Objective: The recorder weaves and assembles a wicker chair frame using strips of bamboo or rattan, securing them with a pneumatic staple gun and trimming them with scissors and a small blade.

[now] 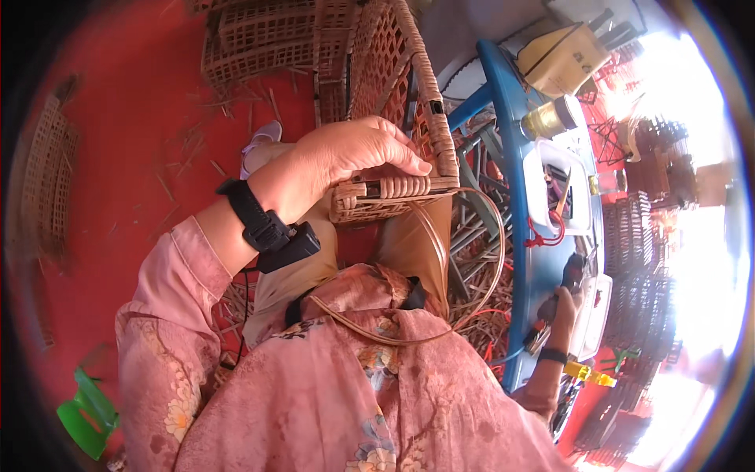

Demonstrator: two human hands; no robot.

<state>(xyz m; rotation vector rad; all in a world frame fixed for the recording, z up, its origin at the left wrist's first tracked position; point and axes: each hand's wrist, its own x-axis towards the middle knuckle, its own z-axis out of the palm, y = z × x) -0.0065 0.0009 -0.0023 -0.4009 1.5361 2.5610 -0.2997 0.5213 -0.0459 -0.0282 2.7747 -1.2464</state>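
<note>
A woven wicker basket (421, 71) with open lattice sides stands in front of me, its near corner over my lap. My left hand (366, 149) bends over that corner, fingers closed on the rim, beside a tightly wrapped section (405, 186). From the rim a long loose rattan strand (503, 244) loops right and back across my lap. Far to the right, my right hand (568, 305) reaches over the blue table (535, 267), closed around a dark tool (574, 271) whose kind I cannot make out.
On the blue table are a white tray (554, 185) of small tools, a jar (550, 118) and a yellow box (562, 59). Stacked wicker baskets (255, 35) stand at the back left. Rattan scraps (189, 145) litter the red floor. A green plastic stool (86, 413) is at lower left.
</note>
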